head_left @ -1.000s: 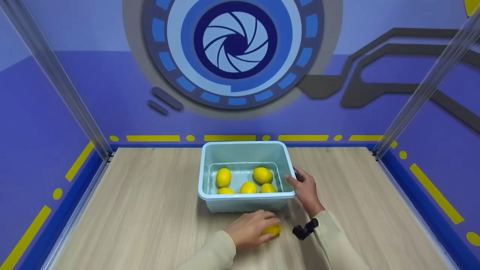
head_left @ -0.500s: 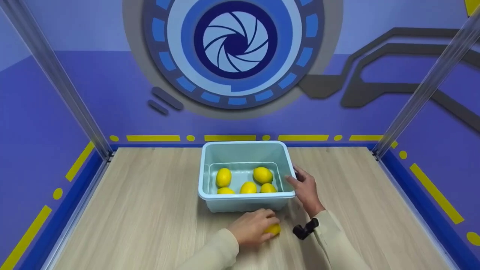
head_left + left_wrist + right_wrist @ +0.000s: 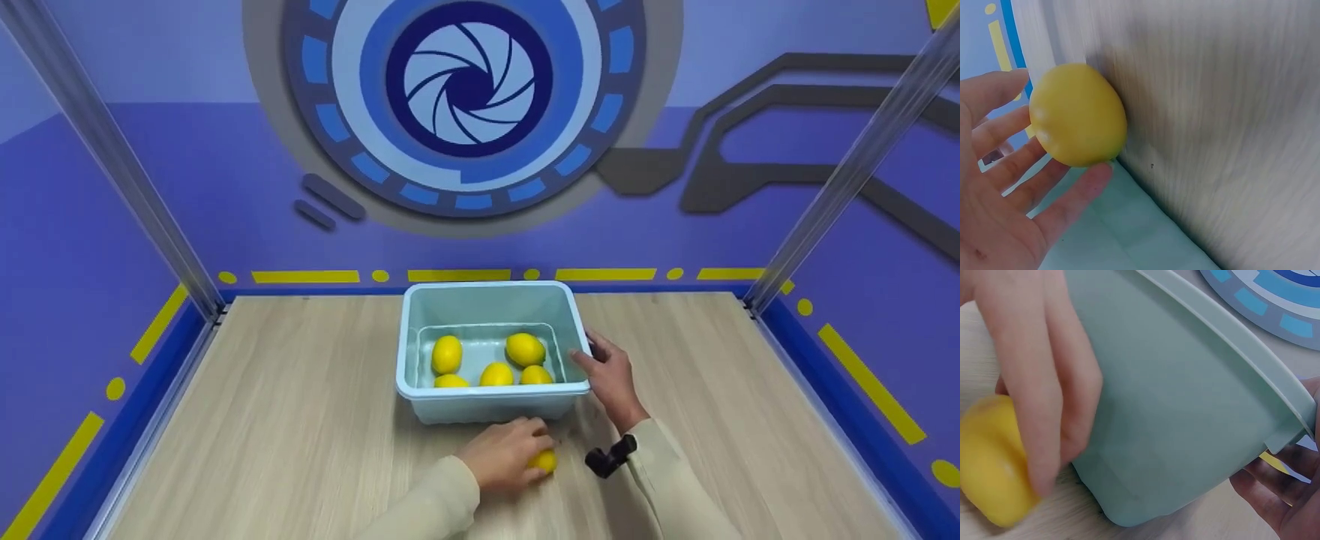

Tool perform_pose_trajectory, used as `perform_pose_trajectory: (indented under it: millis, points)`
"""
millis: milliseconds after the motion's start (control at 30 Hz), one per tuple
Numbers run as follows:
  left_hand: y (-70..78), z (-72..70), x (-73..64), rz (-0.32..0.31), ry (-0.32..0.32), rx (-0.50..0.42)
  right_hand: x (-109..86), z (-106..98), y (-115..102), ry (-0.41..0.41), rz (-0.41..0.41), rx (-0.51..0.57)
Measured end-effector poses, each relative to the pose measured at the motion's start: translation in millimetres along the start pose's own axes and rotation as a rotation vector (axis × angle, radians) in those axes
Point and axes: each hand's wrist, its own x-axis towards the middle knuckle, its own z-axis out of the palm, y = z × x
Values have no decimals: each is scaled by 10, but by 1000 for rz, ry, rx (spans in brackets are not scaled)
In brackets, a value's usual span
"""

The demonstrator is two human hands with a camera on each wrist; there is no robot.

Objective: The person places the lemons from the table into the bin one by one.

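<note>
In front of a pale blue-green plastic bin [image 3: 487, 409], my left hand [image 3: 501, 456] holds a yellow lemon [image 3: 545, 461] at the table surface. The left wrist view shows fingers [image 3: 1078, 194] curved against one side of this lemon [image 3: 1079, 115]. It looks blurred in the right wrist view, beside the bin wall [image 3: 1168, 399]. My right hand [image 3: 613, 382] grips the bin's right side, thumb over the rim and fingers outside. Several lemons [image 3: 447, 354] lie inside the bin; the front wall partly hides the nearest ones.
The bin stands near the back middle of a wood-grain table [image 3: 300, 390]. Blue printed panels [image 3: 337, 247] close off the back and both sides, with metal posts [image 3: 142, 157] at the back corners. A black wrist mount [image 3: 611, 457] sits at the right sleeve.
My left hand has shifted slightly right around the lemon, and a little less of that lemon shows. The right hand, the bin and the lemons inside stay in place.
</note>
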Motion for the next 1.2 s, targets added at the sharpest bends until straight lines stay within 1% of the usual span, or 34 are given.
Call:
perform_pose_trajectory:
  millis: [133, 200, 467, 600, 867, 967, 1133, 1200]
  points:
    - [-8, 12, -7, -35, -71, -48, 2, 4, -17, -1, 20, -8]
    - [-14, 17, -18, -51, -96, -72, 4, 6, -27, -2, 18, -6]
    - [-45, 20, -76, -68, -137, -113, 18, 20, -38, -11, 35, -13]
    - [-66, 24, -92, -77, -142, -132, 21, 14, -38, -21, 37, -25]
    - [-52, 51, -105, -68, -130, -162, 9, -19, -23, -9, 34, -33]
    - [-46, 32, -124, -75, -117, -168, 6, -11, -18, -10, 24, -32]
    - [-34, -13, -143, -67, -86, -164, -2, 0, 2, 11, -7, -17]
    - [-33, -27, -156, -66, -83, -172, -4, 5, 10, 14, -15, -15]
